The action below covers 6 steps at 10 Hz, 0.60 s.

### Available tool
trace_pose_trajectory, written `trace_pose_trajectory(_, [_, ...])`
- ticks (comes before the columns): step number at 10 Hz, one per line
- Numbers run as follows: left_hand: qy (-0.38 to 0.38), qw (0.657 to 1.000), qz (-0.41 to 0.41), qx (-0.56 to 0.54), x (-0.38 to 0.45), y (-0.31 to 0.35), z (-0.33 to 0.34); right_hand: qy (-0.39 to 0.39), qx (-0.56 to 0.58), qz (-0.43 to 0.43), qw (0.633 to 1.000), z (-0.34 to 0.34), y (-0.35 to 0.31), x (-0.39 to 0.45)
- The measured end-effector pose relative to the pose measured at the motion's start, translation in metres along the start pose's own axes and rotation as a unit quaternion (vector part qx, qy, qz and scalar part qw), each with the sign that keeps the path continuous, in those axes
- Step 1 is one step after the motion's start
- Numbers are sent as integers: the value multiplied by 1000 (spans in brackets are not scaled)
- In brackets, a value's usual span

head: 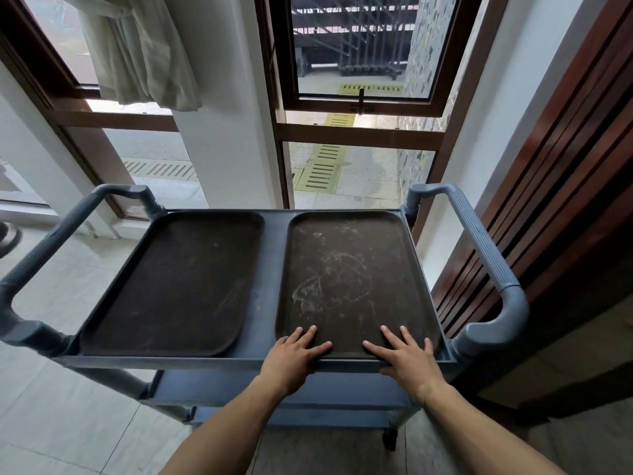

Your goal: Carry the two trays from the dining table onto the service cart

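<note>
Two dark brown trays lie side by side on the top shelf of a grey-blue service cart. The left tray is untouched. The right tray has pale scuff marks. My left hand rests flat on the right tray's near left corner, fingers spread over the rim. My right hand lies flat on its near right corner, fingers apart, thumb at the cart's front edge. Neither hand is curled round the tray.
The cart has a ribbed handle at each end: left handle, right handle. Lower shelves and a caster show below. Windows and a white pillar stand behind, a wooden slatted wall to the right, tiled floor to the left.
</note>
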<state>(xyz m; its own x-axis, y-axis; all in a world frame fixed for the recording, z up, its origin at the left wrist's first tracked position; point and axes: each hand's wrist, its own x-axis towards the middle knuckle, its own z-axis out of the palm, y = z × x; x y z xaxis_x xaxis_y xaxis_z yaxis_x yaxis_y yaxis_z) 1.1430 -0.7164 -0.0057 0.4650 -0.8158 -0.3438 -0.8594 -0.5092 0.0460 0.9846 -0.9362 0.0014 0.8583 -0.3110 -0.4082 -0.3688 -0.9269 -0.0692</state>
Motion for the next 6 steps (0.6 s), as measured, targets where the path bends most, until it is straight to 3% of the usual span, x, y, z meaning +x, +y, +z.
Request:
trace_pose_trajectory(3, [-23,1000,-16,-7,-19,-2,1,-28,25,2,999,-4,-1,-15])
trace_pose_trajectory(6, [-34,998,-14,-55,-46,-15,1,-21,42,57,997,1,-17,-31])
